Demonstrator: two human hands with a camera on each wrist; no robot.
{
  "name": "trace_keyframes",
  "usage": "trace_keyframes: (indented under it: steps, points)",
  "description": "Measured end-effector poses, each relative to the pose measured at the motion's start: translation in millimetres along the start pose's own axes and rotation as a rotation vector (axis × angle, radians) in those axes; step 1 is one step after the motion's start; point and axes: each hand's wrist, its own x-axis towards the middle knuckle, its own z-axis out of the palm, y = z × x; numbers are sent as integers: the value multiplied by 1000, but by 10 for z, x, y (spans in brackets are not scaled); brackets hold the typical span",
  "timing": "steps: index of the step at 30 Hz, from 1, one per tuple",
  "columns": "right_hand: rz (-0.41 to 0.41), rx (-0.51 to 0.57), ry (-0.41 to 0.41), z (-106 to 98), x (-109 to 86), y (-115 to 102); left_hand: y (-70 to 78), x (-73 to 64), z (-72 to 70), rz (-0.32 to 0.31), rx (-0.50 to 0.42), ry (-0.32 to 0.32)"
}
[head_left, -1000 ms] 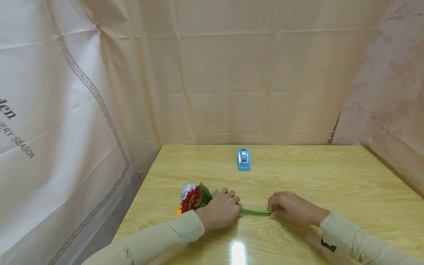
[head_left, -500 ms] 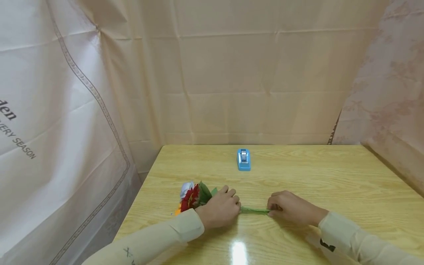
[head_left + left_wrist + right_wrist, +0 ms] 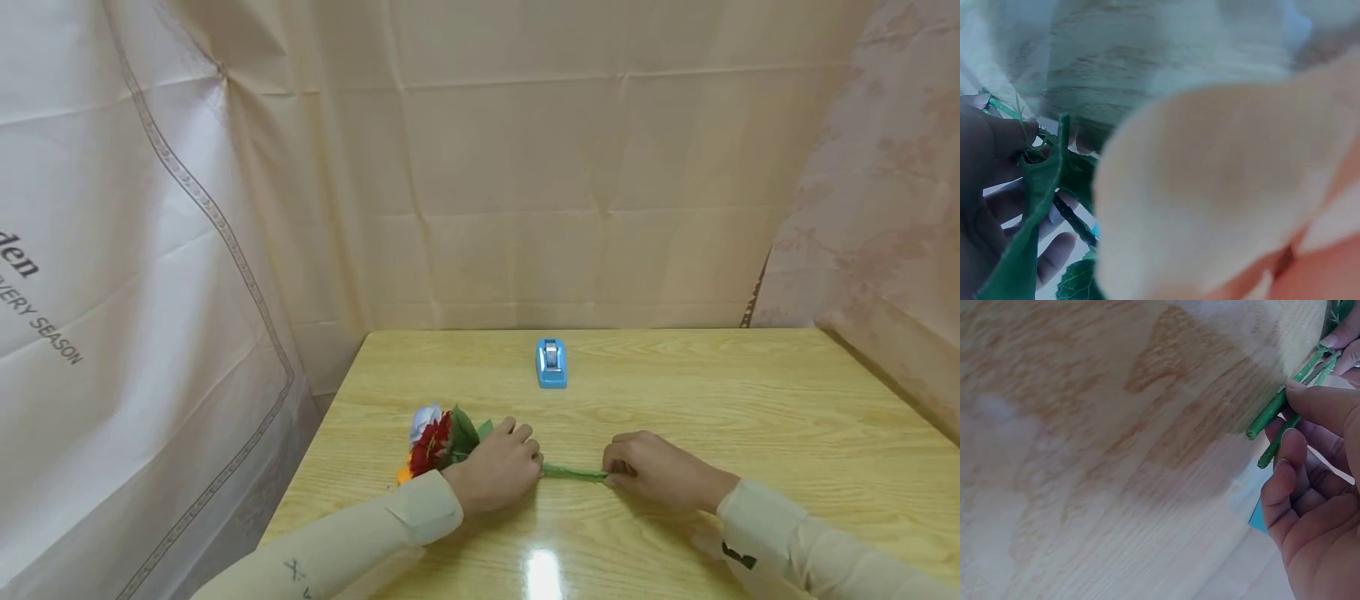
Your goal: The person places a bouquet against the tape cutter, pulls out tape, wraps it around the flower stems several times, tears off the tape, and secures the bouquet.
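Several stems (image 3: 573, 473) crosswise, blooms (image 3: 431, 446) leftward

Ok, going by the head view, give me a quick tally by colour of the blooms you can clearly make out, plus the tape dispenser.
Whitish flower: 1
Red flower: 1
Orange flower, partly hidden: 1
Blue tape dispenser: 1
Total: 4
Other blooms may be hidden.
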Motion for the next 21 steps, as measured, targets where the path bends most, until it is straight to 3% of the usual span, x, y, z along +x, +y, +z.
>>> trace_keyframes:
  steps: [5,12,17,21]
  points:
    - [-22,-36,-8,-26,21,3,-11,8,-10,-7,-48,1]
    - [-22,-47,-31,-120,91,-9,-130,65,-111,-86,-247,-18]
    - [4,-41,10,-253,239,-11,-456,201,-299,-157,-460,-9]
    - [64,-29,54,-366,436,43,-802,406,-357,-215,-645,-28]
